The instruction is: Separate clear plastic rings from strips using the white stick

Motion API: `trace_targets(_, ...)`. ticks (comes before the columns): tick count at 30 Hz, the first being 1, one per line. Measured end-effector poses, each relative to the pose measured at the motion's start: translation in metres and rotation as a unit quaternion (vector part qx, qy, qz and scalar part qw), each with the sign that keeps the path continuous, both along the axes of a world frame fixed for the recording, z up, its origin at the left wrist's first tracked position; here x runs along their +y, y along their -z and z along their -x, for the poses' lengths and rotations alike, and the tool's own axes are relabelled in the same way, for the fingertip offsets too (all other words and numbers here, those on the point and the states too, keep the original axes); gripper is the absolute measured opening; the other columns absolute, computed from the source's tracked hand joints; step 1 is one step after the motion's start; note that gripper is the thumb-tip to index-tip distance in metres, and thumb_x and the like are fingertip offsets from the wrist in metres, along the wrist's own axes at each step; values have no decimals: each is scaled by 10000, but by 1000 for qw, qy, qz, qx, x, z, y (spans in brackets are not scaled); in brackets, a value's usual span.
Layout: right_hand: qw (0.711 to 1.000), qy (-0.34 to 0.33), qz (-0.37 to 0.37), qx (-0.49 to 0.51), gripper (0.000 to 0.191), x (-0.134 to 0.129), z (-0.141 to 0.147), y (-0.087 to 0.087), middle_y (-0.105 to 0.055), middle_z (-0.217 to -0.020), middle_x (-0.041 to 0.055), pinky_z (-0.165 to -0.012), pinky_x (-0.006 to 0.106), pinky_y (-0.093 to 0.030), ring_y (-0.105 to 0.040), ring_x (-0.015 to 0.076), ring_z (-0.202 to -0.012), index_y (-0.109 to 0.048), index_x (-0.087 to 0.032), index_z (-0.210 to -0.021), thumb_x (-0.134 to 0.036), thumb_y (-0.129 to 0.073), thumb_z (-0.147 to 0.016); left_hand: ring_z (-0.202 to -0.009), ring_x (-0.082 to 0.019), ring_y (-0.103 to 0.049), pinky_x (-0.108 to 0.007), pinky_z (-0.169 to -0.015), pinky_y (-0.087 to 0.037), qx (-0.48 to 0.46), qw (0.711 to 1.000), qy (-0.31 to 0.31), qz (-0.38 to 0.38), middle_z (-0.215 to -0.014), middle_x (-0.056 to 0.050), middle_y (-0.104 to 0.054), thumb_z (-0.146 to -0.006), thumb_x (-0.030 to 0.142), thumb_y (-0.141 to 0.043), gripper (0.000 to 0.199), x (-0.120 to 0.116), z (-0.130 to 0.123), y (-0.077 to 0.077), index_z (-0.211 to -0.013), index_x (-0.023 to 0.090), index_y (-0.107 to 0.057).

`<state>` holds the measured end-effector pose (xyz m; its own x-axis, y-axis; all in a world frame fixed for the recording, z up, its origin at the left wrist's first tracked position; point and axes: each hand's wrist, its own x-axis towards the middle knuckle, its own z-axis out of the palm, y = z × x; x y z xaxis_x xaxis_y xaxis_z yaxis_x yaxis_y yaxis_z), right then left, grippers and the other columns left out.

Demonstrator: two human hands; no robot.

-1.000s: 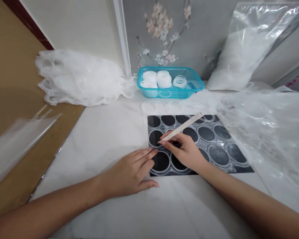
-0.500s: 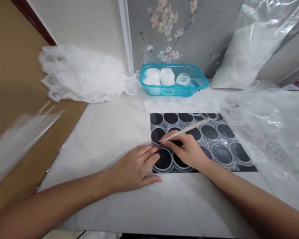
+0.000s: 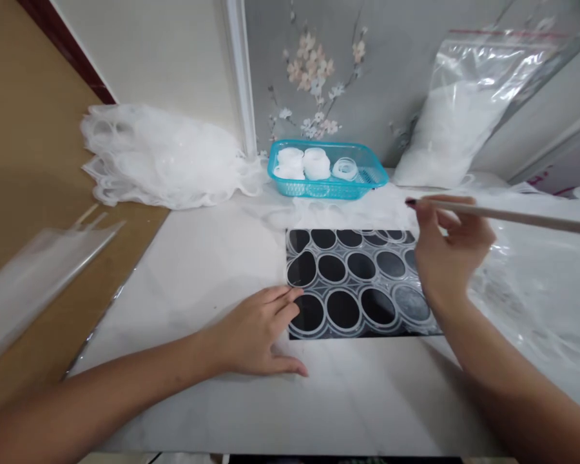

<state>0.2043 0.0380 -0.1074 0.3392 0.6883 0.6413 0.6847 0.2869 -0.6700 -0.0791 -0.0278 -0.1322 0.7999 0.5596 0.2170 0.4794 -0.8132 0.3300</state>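
Note:
A black sheet (image 3: 333,330) lies on the white table under a clear film with rows of pale rings (image 3: 343,309). My left hand (image 3: 261,332) rests flat at the sheet's left edge, fingertips on the film and thumb apart on the table. Raised above the sheet's right side, my right hand (image 3: 452,248) pinches a thin pale stick (image 3: 522,216) with a dark tip, which points left. The stick touches nothing on the table. Part of the sheet's right side is hidden behind my right hand and wrist.
Behind the sheet stands a turquoise basket (image 3: 328,189) with white ring stacks. A clear bag of white material (image 3: 444,129) leans at the back right. Crumpled white ringed film (image 3: 169,158) lies at the back left, and more clear film (image 3: 541,290) covers the right side.
My right hand has lifted off the sheet and moved right and up with the stick, which now points left. My left hand has stayed nearly in place. The camera view has shifted slightly.

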Motion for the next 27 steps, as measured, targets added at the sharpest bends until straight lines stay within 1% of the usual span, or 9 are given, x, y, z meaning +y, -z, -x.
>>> trace_targets(1, 999, -21, 19, 31, 167, -3, -5, -2, -683, -1007, 73, -908, 524, -516, -664, 281, -992, -670, -229, -955, -274, -515, -914, -1227, -311, -536, -445, -1020, -473, -2, 1000, 0, -15, -1313, -201, -572, -798, 733, -546, 656, 0, 1, 0, -1035, 123, -590)
trace_targets(3, 990, -102, 91, 40, 135, -14, -6, 2, -712, -922, 50, -833, 462, -555, -687, 267, -902, -700, -234, -811, -276, -585, -869, -1208, -290, -561, -421, -1011, -486, -1, 999, -3, -52, -1286, -193, -598, -875, 663, -503, 591, 0, 1, -1, -1056, 108, -590)
trace_targets(5, 965, -201, 170, 5, 155, -25, 1, 11, -733, -890, 41, -870, 462, -543, -677, 281, -968, -710, -247, -752, -294, -608, -858, -1208, -276, -568, -402, -1012, -486, 7, 996, -3, -84, -1295, -197, -593, -930, 597, -465, 552, -2, -2, -4, -1097, 85, -585)
trace_targets(6, 953, -238, 188, -9, 154, -30, 6, 17, -739, -883, 38, -906, 474, -527, -661, 291, -1026, -714, -254, -759, -308, -611, -861, -1229, -278, -554, -402, -1021, -477, 17, 995, 1, -95, -1320, -200, -575, -944, 584, -448, 557, -3, -4, -6, -1129, 74, -577)
trace_targets(8, 941, -275, 194, -18, 145, -37, 15, 27, -746, -889, 32, -977, 493, -485, -616, 297, -1125, -715, -265, -784, -321, -613, -869, -1297, -293, -494, -417, -1058, -439, 47, 994, 9, -101, -1383, -206, -518, -948, 606, -411, 627, -6, -11, -10, -1221, 56, -541)
trace_targets(12, 938, -283, 199, 20, 130, -40, 21, 39, -745, -910, 27, -1020, 489, -452, -615, 279, -1117, -707, -258, -810, -309, -607, -876, -1378, -312, -382, -437, -1134, -331, 109, 990, 28, -90, -1454, -223, -417, -951, 661, -299, 777, -7, -32, -11, -1362, 15, -434)
trace_targets(16, 931, -291, 217, 32, 125, -40, 22, 40, -745, -912, 30, -1031, 496, -437, -616, 283, -1115, -704, -256, -811, -328, -620, -869, -1317, -328, -464, -440, -1121, -344, 98, 988, 19, -120, -1386, -248, -487, -956, 670, -207, 827, -3, -49, -1, -1301, -20, -503)
trace_targets(21, 929, -293, 227, 26, 106, -40, 23, 39, -746, -911, 30, -1039, 527, -418, -610, 296, -1124, -714, -258, -848, -329, -635, -857, -1259, -330, -526, -424, -1099, -375, 74, 986, 14, -148, -1327, -248, -546, -965, 649, -237, 804, -2, -50, 7, -1265, -36, -532)
trace_targets(27, 932, -290, 214, 31, 131, -42, 23, 38, -745, -899, 28, -1009, 477, -453, -633, 278, -1079, -709, -257, -812, -330, -621, -874, -1284, -315, -505, -418, -1111, -364, 79, 986, 9, -147, -1347, -241, -530, -971, 644, -222, 794, -3, -47, 7, -1289, -27, -505)
